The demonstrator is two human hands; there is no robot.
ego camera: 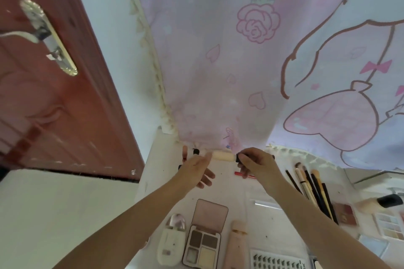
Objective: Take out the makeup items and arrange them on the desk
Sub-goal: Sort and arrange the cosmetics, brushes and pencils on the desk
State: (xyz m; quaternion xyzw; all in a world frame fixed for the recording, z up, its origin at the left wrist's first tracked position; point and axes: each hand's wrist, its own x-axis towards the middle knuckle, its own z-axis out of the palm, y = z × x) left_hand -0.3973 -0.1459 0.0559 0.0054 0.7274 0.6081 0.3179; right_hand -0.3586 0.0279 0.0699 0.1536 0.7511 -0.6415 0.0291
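Both arms reach forward over the desk [231,190]; the left hand [200,170] pinches the cream bottle [223,156] at one end, while the right hand [254,162] grips its black cap [238,157].

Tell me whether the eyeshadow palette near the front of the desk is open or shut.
Open: the eyeshadow palette has its lid raised, and four pans show.

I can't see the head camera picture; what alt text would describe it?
Two bare hands hold a cream tube over a white desk: the left hand at its base, the right hand gripping its dark cap. Brushes and an open eyeshadow palette lie nearby.
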